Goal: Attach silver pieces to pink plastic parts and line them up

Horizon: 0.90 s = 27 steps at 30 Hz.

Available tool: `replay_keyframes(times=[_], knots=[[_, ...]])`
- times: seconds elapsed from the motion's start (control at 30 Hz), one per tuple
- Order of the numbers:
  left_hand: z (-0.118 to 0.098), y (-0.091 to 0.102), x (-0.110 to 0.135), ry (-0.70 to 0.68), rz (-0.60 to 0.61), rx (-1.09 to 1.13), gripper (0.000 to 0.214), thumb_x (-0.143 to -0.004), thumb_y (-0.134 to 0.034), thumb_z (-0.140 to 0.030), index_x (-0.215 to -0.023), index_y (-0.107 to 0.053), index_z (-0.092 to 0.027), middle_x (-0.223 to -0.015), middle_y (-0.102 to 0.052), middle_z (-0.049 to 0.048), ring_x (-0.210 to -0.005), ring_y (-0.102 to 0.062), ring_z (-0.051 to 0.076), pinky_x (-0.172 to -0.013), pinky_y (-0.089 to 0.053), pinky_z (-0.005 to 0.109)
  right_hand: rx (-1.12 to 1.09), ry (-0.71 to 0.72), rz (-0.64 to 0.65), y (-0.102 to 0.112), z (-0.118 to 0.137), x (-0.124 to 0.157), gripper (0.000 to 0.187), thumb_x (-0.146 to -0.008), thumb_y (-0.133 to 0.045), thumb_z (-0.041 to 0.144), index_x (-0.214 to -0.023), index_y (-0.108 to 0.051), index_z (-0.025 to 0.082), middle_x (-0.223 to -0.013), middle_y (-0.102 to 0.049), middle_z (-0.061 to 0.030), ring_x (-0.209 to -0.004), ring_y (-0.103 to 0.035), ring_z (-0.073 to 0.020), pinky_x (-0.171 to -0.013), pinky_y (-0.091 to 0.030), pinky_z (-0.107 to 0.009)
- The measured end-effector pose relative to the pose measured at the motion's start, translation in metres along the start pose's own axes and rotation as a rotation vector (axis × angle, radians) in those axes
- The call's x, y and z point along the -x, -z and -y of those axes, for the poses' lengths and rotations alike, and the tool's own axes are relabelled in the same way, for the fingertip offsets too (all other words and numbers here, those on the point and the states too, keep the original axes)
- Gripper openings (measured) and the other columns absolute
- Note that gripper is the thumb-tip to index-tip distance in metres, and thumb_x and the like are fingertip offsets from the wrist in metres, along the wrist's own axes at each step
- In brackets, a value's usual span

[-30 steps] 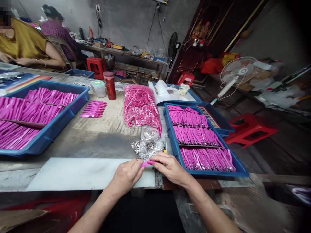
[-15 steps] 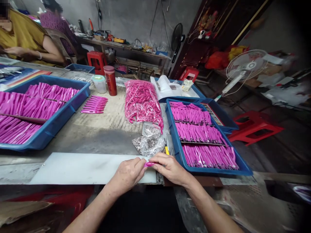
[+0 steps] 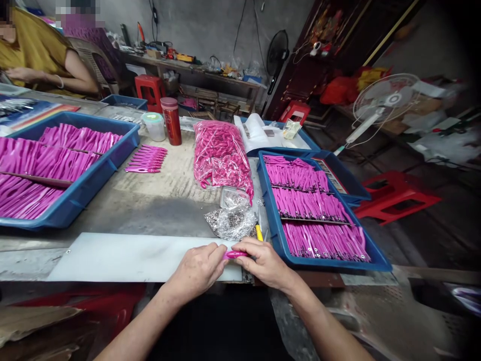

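A small glossy pink plastic piece is pinched between my two hands above the right end of a white board. My left hand is closed on its left end, and my right hand grips the right end between thumb and fingers. Most of the piece is hidden by fingers, so its kind is unclear. Just beyond the hands lies a clear plastic bag of small metal parts, with a yellow-handled tool beside it. Farther back rests a clear bag of pink pieces.
Blue trays of flat pink pieces stand at left and right. A row of pink pieces lies near a red tumbler and a lidded tub. A person in a yellow top sits at far left.
More of the pink piece shows between my hands, and the right fingers have shifted slightly along it. Both hands stay in nearly the same place.
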<state>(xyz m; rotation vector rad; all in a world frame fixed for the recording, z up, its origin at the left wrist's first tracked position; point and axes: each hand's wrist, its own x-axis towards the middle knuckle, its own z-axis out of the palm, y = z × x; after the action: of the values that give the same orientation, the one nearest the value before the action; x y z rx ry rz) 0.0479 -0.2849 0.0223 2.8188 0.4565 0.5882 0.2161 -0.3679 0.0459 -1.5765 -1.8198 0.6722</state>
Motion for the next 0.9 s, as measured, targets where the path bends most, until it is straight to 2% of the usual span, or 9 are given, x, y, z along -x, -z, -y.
replay_keyframes(times=[0.9], knots=[[-0.0022,0.0015,0.0002,-0.092,-0.035,-0.032,0.016,-0.085,-0.037,-0.022,-0.082,-0.051,-0.017,-0.062,-0.049,-0.0010,-0.053,-0.048,0.010,-0.048,-0.036,0.021,-0.016,0.048,-0.013,-0.0064,-0.0008,0.0034,0.019,-0.084,-0.045,0.025,-0.089,-0.061,0.018,-0.075,-0.059,-0.0029,-0.070,-0.054,-0.0119,-0.065,-0.044,-0.023]])
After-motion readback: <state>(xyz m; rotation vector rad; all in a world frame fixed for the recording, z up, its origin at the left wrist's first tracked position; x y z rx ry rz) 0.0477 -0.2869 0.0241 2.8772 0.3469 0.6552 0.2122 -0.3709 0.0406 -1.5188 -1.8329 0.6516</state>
